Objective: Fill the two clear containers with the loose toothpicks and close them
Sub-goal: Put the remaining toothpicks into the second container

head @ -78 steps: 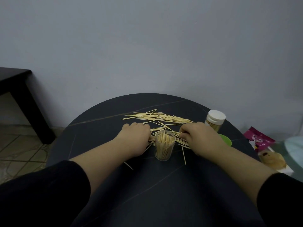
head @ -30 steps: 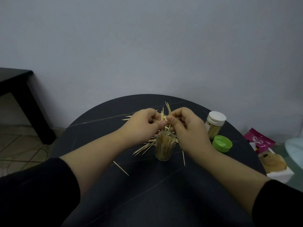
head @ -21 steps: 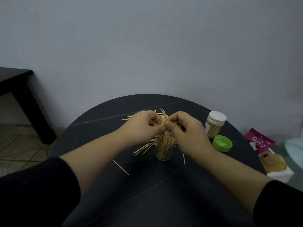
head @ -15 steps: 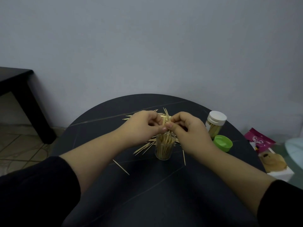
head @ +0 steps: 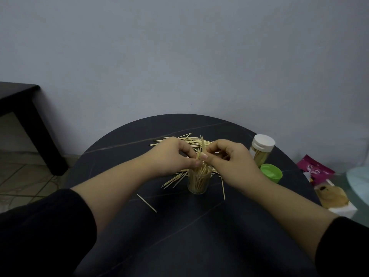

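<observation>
A plain grey-blue wall [head: 179,56] fills the upper half of the view, and below it sits a round dark table [head: 179,246] with faint pale veins across its top. Near the middle of the table an open clear container [head: 199,182] stands upright, packed with toothpicks on end. The hands meet just above its mouth. The left hand [head: 169,154] and the right hand [head: 235,158] each pinch a small bundle of toothpicks [head: 201,150] between thumb and fingertips. The bundle is upright, its lower ends reaching down to the container's mouth and its tips poking up past the fingers. Behind the hands a loose pile of toothpicks [head: 179,138] lies flat on the table, and more fan out from under the left hand beside the container. One stray toothpick [head: 146,202] lies alone nearer the person, left of the container; a single toothpick [head: 223,188] lies just to its right. Beyond the right hand stands the second clear container [head: 259,156], holding toothpicks and closed with a white lid [head: 263,142]. A green lid [head: 271,172] rests on the table just in front of it. Black sleeves [head: 40,232] cover both arms above the forearms. At far left a dark side table [head: 18,96] stands on a tiled floor [head: 20,176]. Off the round table's right edge lie a pink packet [head: 315,170] and a white box [head: 343,209]
</observation>
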